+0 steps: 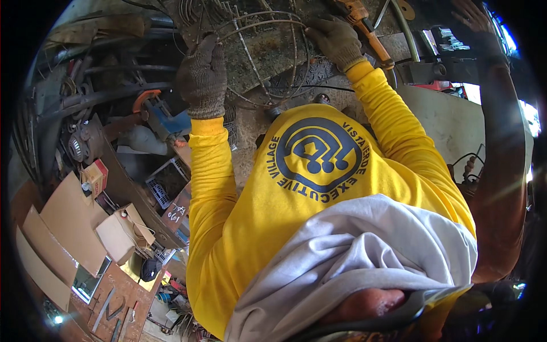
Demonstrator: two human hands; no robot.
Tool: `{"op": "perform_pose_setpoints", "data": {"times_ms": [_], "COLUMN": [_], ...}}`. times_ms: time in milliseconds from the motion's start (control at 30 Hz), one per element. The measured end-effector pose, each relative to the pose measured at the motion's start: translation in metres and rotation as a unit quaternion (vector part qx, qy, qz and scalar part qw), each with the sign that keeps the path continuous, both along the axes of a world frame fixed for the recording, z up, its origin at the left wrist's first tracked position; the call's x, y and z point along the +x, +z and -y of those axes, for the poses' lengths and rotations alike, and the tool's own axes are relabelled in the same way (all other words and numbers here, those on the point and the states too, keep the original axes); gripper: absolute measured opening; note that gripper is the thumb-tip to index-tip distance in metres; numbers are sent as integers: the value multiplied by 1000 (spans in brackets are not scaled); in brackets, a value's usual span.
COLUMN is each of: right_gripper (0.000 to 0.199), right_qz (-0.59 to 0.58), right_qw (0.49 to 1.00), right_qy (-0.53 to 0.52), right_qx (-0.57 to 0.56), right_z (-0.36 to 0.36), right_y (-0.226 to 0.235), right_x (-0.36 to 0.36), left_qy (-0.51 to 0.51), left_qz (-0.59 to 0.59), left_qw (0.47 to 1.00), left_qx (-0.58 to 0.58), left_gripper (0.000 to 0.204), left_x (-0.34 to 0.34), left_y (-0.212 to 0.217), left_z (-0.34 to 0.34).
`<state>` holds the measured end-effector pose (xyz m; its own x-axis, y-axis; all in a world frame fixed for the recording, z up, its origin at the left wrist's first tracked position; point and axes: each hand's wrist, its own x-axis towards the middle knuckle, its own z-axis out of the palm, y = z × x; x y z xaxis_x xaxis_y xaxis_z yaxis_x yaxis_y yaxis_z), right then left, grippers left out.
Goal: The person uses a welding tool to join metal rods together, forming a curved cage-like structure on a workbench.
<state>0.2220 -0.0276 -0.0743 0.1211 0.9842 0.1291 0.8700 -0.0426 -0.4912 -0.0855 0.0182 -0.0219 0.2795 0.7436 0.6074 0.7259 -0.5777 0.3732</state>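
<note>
A round frame of thin metal rods (262,24), with curved hoops joined by straight bars, is held in front of my chest. My left hand (202,80), in a brown knit glove, is closed on the left side of its upper hoop. On the other side, my right hand (336,41), gloved alike, grips the hoop's right end between thumb and fingers. Below the hoops lies a dirty, dark work surface (273,54). Just right of my right hand rests a yellow power tool (362,23) with a long body, apparently an angle grinder.
Another person's bare arm (501,165) reaches up the right side, the hand (473,14) at the top right. A metal tube (405,31) lies beside the power tool. To the left are a blue-and-orange machine (165,117), cardboard sheets (65,211) and a wooden table (131,290) with hand tools.
</note>
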Motion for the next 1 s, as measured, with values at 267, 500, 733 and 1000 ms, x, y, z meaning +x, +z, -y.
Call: {"op": "perform_pose_setpoints", "data": {"times_ms": [267,500,733,1000], "right_gripper": [34,34,33,33], "right_qz": [-6,4,-8,-23], "right_qw": [1000,1000,1000,999], "right_qy": [-16,-24,-11,-17], "right_qx": [-2,9,12,-30], "right_z": [3,7,14,19], "right_y": [5,5,18,30], "right_x": [-2,-1,0,-2], "left_qy": [2,12,7,5], "left_qz": [-3,-7,5,9], "left_qw": [1000,999,999,998], "left_qx": [-18,-50,-43,-54], "left_gripper": [21,22,22,22], "left_x": [0,0,1,3], "left_y": [2,12,14,18], "left_z": [0,9,13,17]}}
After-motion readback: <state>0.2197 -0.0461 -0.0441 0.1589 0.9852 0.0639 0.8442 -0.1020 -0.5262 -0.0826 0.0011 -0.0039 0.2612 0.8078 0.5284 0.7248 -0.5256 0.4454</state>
